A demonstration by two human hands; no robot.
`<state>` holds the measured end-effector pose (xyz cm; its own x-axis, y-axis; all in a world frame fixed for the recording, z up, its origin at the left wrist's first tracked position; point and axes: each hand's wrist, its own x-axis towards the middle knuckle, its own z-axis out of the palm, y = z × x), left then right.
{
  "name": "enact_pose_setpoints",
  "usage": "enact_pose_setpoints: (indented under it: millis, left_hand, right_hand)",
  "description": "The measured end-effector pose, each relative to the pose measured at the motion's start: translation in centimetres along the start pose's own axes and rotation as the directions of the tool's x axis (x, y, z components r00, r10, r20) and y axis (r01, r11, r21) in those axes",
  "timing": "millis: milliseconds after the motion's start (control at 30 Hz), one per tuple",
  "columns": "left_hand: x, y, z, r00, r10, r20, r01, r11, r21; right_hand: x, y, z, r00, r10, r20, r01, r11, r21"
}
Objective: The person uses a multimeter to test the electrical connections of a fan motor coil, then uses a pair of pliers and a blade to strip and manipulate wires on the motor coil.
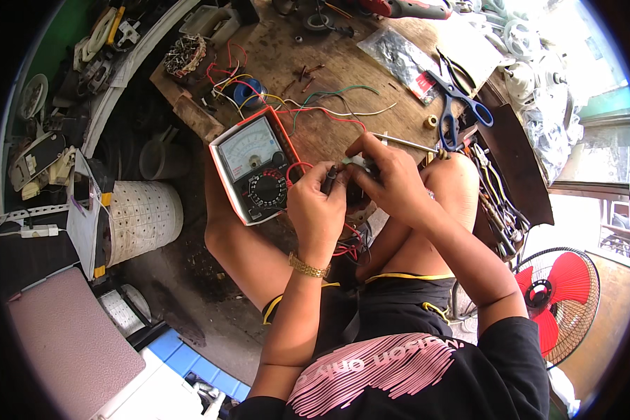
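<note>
My left hand (318, 194) has its fingers closed on a black probe-like piece (330, 178). Just right of it, my right hand (391, 178) pinches a small pale greenish part (351, 162), partly hidden by fingers. An analog multimeter (248, 168) with a red-and-white case lies beside my left hand, tilted at the table edge, with red leads looping from it. A motor-like part (359, 208) is mostly hidden below my hands. Red, white, green and yellow wires (329, 110) spread over the wooden table (329, 63) around a blue spool (248, 92). A metal rod (406, 141) lies behind my right hand.
Blue-handled scissors (449, 122), pliers (457, 70) and a plastic bag (392, 56) lie at the table's right. A tool box (497, 210) and red fan (563, 280) stand right of my legs. A perforated bucket (143, 227) and cluttered shelf (42, 140) are at the left.
</note>
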<state>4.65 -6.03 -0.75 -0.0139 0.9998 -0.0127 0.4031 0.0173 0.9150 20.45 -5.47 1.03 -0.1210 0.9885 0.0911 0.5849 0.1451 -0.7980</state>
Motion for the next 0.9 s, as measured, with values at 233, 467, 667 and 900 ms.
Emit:
enact_pose_setpoints:
  millis: [233, 467, 667, 900]
  left_hand:
    - [-0.1, 0.1, -0.1, 1.000, 0.009, 0.008, -0.009, 1.000, -0.002]
    - [-0.1, 0.2, 0.1, 1.000, -0.008, -0.006, 0.008, 1.000, -0.006]
    - [-0.1, -0.1, 0.1, 1.000, -0.004, -0.024, 0.003, 0.999, -0.047]
    - [-0.1, -0.3, 0.5, 0.998, 0.034, -0.055, -0.035, 0.999, -0.013]
  right_hand:
    - [0.9, -0.7, -2.0, 0.995, 0.094, -0.032, -0.087, 0.980, 0.179]
    - [-0.3, 0.1, 0.1, 0.999, 0.005, -0.045, -0.006, 1.000, -0.003]
    - [0.0, -0.3, 0.3, 0.994, -0.031, -0.102, 0.035, 0.999, 0.034]
    - [-0.2, -0.3, -0.3, 0.999, 0.034, -0.041, -0.034, 0.999, 0.000]
